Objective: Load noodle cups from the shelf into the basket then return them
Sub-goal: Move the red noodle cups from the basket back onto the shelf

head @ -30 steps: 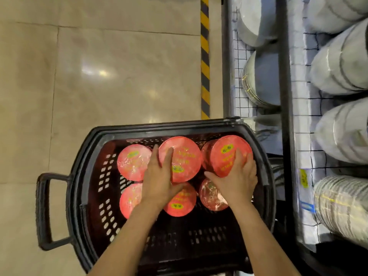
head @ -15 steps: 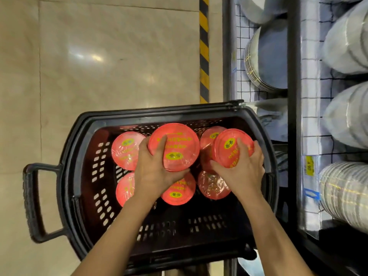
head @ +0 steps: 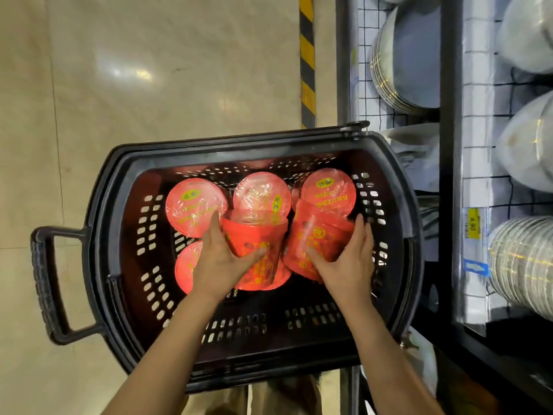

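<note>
Black plastic basket [head: 119,223], perforated walls, handle at the left of the frame, standing on a beige tiled floor [head: 149,70]. Contents: red noodle cups with film-sealed lids.

Left hand [head: 221,262], centre of the frame: grip grasping 1 noodle cup [head: 254,235] by its side wall, thumb across the front, fingers on the left side; cup raised above the others and tilted with its lid away from the camera.

Right hand [head: 350,265], right of centre: grip grasping a second noodle cup [head: 323,235] by its side wall, fingers on the right side, thumb on the front; cup tilted likewise, lid toward the top of the frame.

Resting in the basket: 1 cup at upper left [head: 196,206], lid up; 1 at lower left [head: 187,266], partly hidden by the left hand; others beneath the held cups, count unclear.

Right of the frame: dark shelf unit [head: 447,145] with wire grid, stacked pale bowls [head: 520,262], yellow price tag [head: 474,224]. Yellow-black striped tape [head: 307,61] on the floor at top centre.
</note>
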`<state>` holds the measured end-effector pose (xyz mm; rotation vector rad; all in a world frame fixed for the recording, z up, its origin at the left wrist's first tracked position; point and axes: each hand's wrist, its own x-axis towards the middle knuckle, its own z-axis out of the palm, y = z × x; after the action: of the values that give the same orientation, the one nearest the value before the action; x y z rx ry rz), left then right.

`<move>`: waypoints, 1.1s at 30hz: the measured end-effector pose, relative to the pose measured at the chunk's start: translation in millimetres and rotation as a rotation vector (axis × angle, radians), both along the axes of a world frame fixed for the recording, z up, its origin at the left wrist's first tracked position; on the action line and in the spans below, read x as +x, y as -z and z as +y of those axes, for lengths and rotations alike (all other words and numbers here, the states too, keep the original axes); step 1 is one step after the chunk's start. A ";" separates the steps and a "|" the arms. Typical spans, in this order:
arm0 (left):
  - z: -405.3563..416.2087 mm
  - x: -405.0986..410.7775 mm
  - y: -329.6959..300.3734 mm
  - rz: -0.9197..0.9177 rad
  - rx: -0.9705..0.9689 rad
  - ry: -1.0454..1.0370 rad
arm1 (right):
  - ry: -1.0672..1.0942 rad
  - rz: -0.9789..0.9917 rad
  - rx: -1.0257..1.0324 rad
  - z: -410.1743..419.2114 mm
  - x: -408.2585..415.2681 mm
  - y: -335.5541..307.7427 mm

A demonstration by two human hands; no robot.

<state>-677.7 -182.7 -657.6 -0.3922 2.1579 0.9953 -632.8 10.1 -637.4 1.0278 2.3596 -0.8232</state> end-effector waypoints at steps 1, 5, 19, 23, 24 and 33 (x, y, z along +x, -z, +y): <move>1.0 6.1 1.2 -0.010 0.021 -0.034 | 0.097 0.003 -0.066 -2.6 7.1 2.9; 4.0 25.9 5.7 0.004 0.075 -0.136 | 0.348 0.033 -0.311 -15.3 22.2 13.8; 2.1 28.0 -16.2 -0.059 0.084 -0.342 | 0.591 0.073 -0.534 -15.0 19.0 -1.9; -2.1 32.0 -57.2 -0.067 0.183 -0.455 | 0.617 0.117 -0.628 -4.6 30.0 -51.5; -1.8 32.7 -72.1 -0.062 0.213 -0.475 | 0.633 0.136 -0.641 -2.5 32.4 -65.5; 5.0 41.3 -239.8 0.103 0.410 -0.533 | 0.643 0.423 -0.698 7.4 48.3 -231.4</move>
<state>-636.4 -177.8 -417.8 -0.7460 1.9006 1.7470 -584.4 17.6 -406.0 1.3751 1.7386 -2.0848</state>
